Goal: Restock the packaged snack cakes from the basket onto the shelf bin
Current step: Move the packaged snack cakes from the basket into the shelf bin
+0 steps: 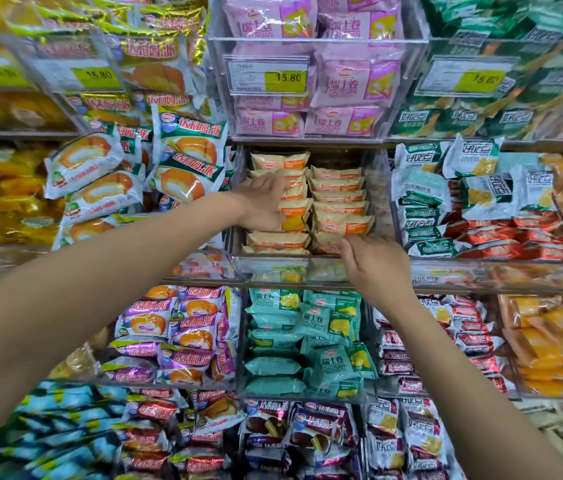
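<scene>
Head view: both bare arms stretch forward into the clear shelf bin (307, 263) at mid-shelf. The left hand (264, 202) lies flat on the left stack of cream-and-orange snack cakes (282, 239), fingers straight and spread, its grip wide open, pressing the packs and clasping none. The right hand (373, 263) comes in low at the bin's near rim, fingers bent at the right stack (337, 199), fingertips touching its lowest pack; whether that grip pinches it, I cannot tell. Pink packs (342, 84) sit in the bin above, teal packs (307, 341) in the one below.
</scene>
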